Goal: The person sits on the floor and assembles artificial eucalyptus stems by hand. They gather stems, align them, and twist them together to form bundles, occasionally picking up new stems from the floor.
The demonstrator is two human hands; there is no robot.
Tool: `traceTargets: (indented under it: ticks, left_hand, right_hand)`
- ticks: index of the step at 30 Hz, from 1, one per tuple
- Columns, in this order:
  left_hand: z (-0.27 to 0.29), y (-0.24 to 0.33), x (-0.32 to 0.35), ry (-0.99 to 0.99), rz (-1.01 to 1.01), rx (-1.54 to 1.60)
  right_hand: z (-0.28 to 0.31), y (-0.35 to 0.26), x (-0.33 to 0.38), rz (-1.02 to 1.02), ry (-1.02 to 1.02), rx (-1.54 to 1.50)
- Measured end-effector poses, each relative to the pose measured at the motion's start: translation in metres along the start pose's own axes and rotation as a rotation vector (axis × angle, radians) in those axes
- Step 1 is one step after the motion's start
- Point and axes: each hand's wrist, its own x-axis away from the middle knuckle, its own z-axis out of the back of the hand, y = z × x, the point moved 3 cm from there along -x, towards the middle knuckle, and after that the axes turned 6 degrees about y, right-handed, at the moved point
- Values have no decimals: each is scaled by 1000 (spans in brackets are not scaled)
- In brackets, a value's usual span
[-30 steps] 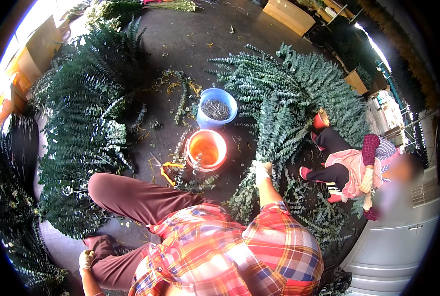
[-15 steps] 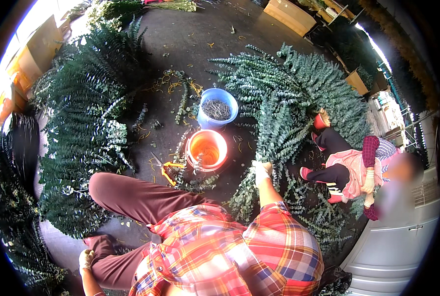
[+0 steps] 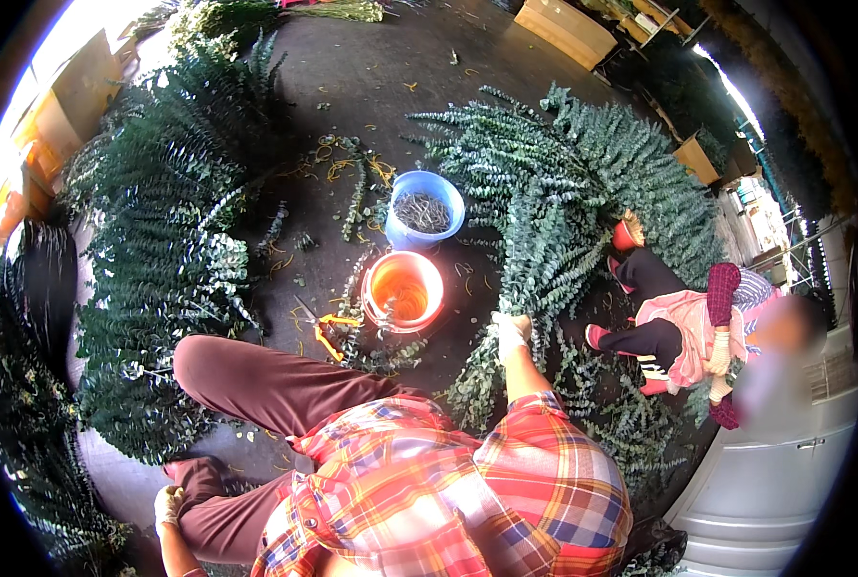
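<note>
My right hand (image 3: 513, 332), in a pale glove, is closed on eucalyptus branches (image 3: 535, 240) at the near end of a large heap. Leafy sprigs (image 3: 477, 380) hang just below that hand. At the lower left, my gloved left hand (image 3: 168, 505) rests beside my lower leg; its fingers are too small to make out. Pruning shears (image 3: 328, 332) with orange handles lie on the floor by my knee. Next to them stands an orange-red bucket (image 3: 402, 293), with a blue bucket (image 3: 425, 210) of cut stems behind it.
Another large eucalyptus pile (image 3: 160, 279) fills the left side. Yellow ties (image 3: 338, 165) and leaf scraps litter the dark floor. A person (image 3: 698, 337) with gloves sits at the right, beside a grey-white panel (image 3: 766, 490). A cardboard box (image 3: 566, 37) stands at the far side.
</note>
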Motion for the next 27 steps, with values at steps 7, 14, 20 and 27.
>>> traceTargets:
  ticks: [7, 14, 20, 27]
  left_hand:
    - [-4, -4, -1, -16, 58, -42]
    - [-5, -6, -2, 11, 0, 16]
    - [-6, -7, -2, 28, 3, 0]
    - [-8, -11, -5, 25, -9, -2]
  right_hand:
    - [-5, -2, -2, 0, -27, -25]
    - [-9, -7, -2, -25, -26, -82]
    - [-7, -17, 9, -43, 0, -57]
    - [-4, -11, 5, 4, -9, -12]
